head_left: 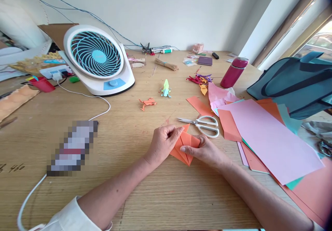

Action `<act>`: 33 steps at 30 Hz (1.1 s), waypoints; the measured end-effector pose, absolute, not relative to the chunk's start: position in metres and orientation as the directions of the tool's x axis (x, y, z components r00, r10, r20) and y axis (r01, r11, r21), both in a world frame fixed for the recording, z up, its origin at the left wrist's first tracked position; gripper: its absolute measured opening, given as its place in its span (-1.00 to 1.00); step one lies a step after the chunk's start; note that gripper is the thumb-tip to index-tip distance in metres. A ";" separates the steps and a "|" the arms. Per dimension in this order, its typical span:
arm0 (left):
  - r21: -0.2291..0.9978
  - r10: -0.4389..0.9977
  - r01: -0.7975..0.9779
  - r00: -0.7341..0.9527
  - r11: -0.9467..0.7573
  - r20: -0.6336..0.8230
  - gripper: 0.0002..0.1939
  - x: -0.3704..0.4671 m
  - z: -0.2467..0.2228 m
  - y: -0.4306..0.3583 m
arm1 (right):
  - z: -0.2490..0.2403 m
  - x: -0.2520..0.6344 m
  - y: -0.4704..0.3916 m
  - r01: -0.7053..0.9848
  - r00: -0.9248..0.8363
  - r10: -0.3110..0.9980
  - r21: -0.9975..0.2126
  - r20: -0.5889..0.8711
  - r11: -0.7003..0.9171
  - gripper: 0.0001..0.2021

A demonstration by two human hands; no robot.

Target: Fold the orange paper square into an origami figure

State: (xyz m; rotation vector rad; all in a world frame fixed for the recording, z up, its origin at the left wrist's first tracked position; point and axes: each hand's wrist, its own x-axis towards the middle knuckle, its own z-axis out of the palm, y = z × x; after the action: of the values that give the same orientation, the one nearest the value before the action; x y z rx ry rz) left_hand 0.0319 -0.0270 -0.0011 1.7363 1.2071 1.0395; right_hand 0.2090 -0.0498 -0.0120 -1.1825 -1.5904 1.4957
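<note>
A pale wooden table (pixel 135 196) fronts a white wall; at twelve o'clock sits a green paper figure (pixel 166 88). Toward six, the left hand (pixel 164 142) and right hand (pixel 207 151) pinch the folded orange paper (pixel 184 146), scissors (pixel 204 124) just beyond at one.

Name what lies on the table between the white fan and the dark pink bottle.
In the head view, a green paper figure and a small multicoloured pile lie between fan and bottle.

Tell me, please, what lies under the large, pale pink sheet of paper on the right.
Green paper and orange paper poke out from under the pink sheet; anything wholly beneath it is covered and cannot be seen.
</note>
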 end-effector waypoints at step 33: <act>0.902 0.968 0.354 0.110 -0.249 0.224 -0.56 0.019 -0.002 -0.010 | -0.015 0.222 -0.045 0.142 -0.569 0.811 -0.988 -0.136 -0.066 -0.66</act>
State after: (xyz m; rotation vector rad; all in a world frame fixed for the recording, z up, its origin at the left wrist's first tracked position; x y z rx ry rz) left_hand 0.0189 -0.0096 -0.0023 1.7027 1.3023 1.1351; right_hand 0.2221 -0.0446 -0.0147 -1.0219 -1.6956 1.6839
